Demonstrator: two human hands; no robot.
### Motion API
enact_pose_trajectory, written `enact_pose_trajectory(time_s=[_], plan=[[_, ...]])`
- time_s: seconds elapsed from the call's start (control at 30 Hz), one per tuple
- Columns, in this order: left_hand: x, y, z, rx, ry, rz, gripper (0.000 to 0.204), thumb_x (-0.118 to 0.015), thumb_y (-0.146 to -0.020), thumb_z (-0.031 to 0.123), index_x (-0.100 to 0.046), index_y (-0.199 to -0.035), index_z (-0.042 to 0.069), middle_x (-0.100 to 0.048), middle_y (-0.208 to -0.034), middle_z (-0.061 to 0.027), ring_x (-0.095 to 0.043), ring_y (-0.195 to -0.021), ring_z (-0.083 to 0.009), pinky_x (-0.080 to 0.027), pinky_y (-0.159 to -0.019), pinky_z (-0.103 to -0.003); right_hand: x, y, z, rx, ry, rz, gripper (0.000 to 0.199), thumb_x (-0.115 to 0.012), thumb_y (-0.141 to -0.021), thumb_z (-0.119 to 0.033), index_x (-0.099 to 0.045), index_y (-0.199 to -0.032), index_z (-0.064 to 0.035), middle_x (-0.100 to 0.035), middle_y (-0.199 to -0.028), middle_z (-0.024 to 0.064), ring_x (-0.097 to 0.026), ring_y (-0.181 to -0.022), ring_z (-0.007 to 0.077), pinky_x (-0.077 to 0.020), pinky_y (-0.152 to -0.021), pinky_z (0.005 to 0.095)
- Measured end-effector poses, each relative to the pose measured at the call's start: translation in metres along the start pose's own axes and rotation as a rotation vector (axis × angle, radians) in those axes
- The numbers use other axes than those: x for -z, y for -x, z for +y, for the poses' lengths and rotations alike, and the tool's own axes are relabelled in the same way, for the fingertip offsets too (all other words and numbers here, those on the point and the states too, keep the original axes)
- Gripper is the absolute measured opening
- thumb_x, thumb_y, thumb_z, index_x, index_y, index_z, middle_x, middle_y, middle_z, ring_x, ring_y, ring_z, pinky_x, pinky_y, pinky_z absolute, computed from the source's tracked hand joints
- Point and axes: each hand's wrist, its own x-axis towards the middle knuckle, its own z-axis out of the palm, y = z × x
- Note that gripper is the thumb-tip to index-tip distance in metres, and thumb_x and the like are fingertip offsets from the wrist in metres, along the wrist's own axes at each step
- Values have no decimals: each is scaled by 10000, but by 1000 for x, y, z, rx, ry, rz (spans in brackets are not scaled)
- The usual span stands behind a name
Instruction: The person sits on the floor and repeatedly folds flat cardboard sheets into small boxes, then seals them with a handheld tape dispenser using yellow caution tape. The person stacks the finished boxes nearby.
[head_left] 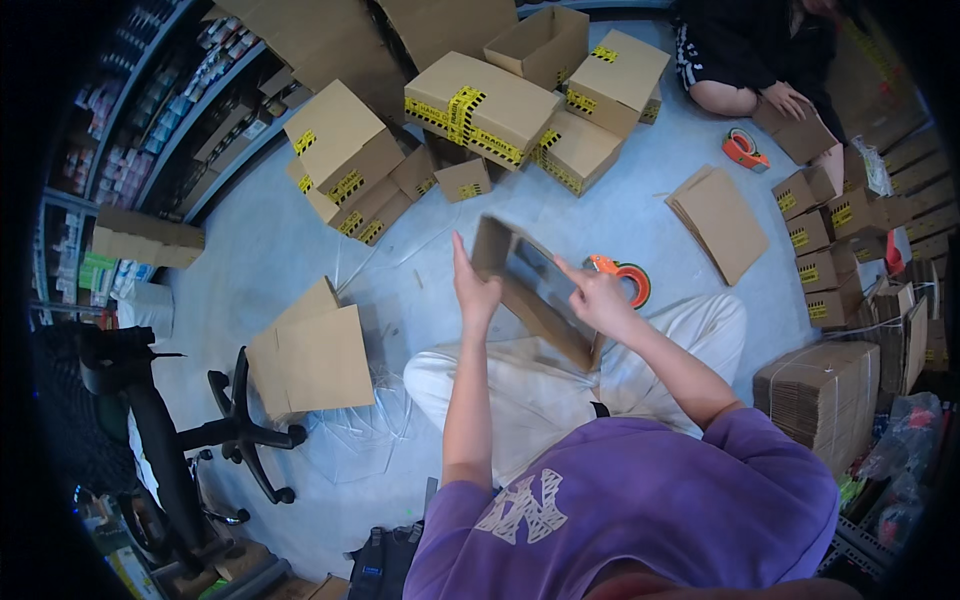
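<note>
A small brown cardboard box [527, 285], its open side toward me, is held tilted above my lap. My left hand [474, 288] presses flat against the box's left side, fingers pointing up. My right hand [598, 297] grips the box's right edge, forefinger stretched over the opening. An orange tape dispenser [628, 277] lies on the floor just beyond my right hand.
Taped boxes with yellow-black tape [480, 105] are piled at the back. Flat cardboard [312, 355] lies on clear plastic to my left, an office chair base [240, 430] beside it. Another person [750, 60] sits at far right with a second tape dispenser [744, 148]. Bundled flat cartons [822, 395] stand at right.
</note>
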Motion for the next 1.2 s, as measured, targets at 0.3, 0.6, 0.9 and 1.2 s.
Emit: enact_pose_trajectory(time_s=[0.3, 0.6, 0.9, 1.2], plan=[[50, -12, 15, -233, -282, -205, 347, -570, -733, -68, -718, -1035, 17, -693, -993, -137, -659, -893, -322, -529, -765, -374, 10, 30, 34, 193, 254, 387, 574, -657, -715, -112, -590, -1283, -161, -648, -836, 70, -632, -724, 236, -473, -686, 354], [38, -7, 39, -446, -532, -495, 312, -610, -860, 310, -717, -808, 22, -678, -853, -139, -641, -797, -324, -523, -698, -422, -13, -1, -5, 186, 595, 555, 622, -659, -740, -192, -523, -1338, -86, -637, -854, 2, -598, -834, 173, -335, -852, 456], [4, -25, 20, -236, -584, -353, 451, -458, -968, 341, -673, -705, 45, -648, -676, -192, -643, -660, -379, -507, -632, -458, 2, 2, -5, 237, 689, 130, 600, -592, -755, -85, -515, -1349, -90, -628, -872, 48, -615, -736, 202, -426, -771, 431], [48, -17, 13, -623, 43, -523, 307, -723, -790, 345, -659, -743, 49, -698, -787, -106, -672, -696, -277, -520, -626, -362, -29, 23, 31, 375, -453, 55, 205, -568, -899, -22, -578, -1103, -3, -562, -1153, 118, -589, -1054, 274, -483, -919, 369]])
